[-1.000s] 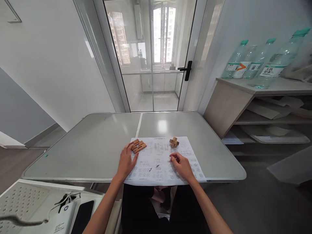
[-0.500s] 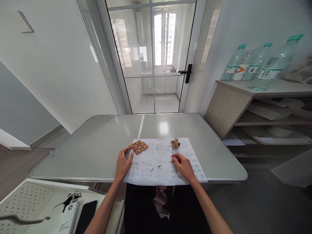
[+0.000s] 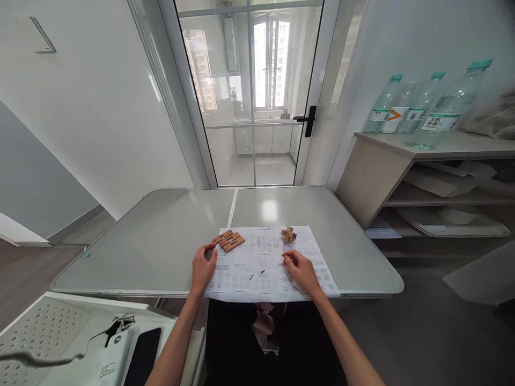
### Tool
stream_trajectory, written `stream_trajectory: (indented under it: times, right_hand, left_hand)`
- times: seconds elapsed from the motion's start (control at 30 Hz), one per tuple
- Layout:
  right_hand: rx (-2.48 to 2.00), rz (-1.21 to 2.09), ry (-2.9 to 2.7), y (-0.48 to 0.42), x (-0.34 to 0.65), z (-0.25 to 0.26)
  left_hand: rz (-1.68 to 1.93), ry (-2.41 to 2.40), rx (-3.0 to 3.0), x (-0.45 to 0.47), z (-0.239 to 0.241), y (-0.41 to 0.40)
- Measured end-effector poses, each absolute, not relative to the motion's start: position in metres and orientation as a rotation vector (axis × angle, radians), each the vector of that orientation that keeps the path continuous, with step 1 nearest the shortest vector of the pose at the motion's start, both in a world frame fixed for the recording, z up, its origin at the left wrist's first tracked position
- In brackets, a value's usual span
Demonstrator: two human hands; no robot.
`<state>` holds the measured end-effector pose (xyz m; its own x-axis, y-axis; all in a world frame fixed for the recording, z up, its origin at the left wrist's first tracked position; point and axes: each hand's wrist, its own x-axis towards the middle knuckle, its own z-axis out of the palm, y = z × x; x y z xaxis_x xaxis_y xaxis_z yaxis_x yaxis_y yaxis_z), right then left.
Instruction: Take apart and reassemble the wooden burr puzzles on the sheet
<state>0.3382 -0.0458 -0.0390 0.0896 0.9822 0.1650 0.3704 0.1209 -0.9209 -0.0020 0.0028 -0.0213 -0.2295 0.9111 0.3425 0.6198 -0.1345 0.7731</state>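
L hand (image 3: 204, 268), part-open & empty, is nearer flat brown wooden pcs (image 3: 230, 246) fwd-rt, long axes ditto; R hand (image 3: 301, 272) curled, hold unclear.

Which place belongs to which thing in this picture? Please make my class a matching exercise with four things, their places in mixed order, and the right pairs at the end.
Things
1. Flat wooden pieces
2. Interlocked wooden block
3. Black phone
4. Plastic bottles

Places
A. On top of the shelf unit
B. On the printed sheet, just beyond the right hand
C. In the white tray, lower left
D. Just beyond the left hand

Right pairs: 1-D, 2-B, 3-C, 4-A
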Motion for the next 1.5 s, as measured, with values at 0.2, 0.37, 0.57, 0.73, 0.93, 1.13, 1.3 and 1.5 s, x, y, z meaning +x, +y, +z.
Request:
stream_trajectory:
  times: [0.2, 0.37, 0.57, 0.73, 0.93, 1.13, 1.3, 1.5]
  right_hand:
    - [-1.415, 0.807, -1.444, -0.0469, 0.3373, -0.0380]
    - [-1.421, 0.811, -1.453, -0.0465, 0.3371, -0.0382]
    - [-1.421, 0.813, -1.461, -0.0442, 0.3379, -0.0418]
    - [-1.415, 0.822, -1.462, -0.0459, 0.3385, -0.0418]
    - [-1.407, 0.836, -1.460, -0.0476, 0.3397, -0.0407]
    - [-1.410, 0.822, -1.456, -0.0453, 0.3405, -0.0440]
    - [-1.415, 0.813, -1.459, -0.0448, 0.3407, -0.0440]
    - [-1.425, 0.818, -1.455, -0.0446, 0.3405, -0.0439]
  left_hand:
    - [1.295, 1.803, 1.703, -0.0009, -0.0187, 0.0018]
    - [1.289, 1.788, 1.684, 0.0001, -0.0176, 0.0017]
    - [1.301, 1.777, 1.669, -0.0010, -0.0210, 0.0058]
    - [1.298, 1.771, 1.662, -0.0011, -0.0217, 0.0065]
    - [1.293, 1.770, 1.667, -0.0003, -0.0200, 0.0050]
    - [1.296, 1.776, 1.677, 0.0011, -0.0201, 0.0057]
    - [1.293, 1.770, 1.678, 0.0016, -0.0200, 0.0050]
    - [1.293, 1.766, 1.666, 0.0037, -0.0187, 0.0039]
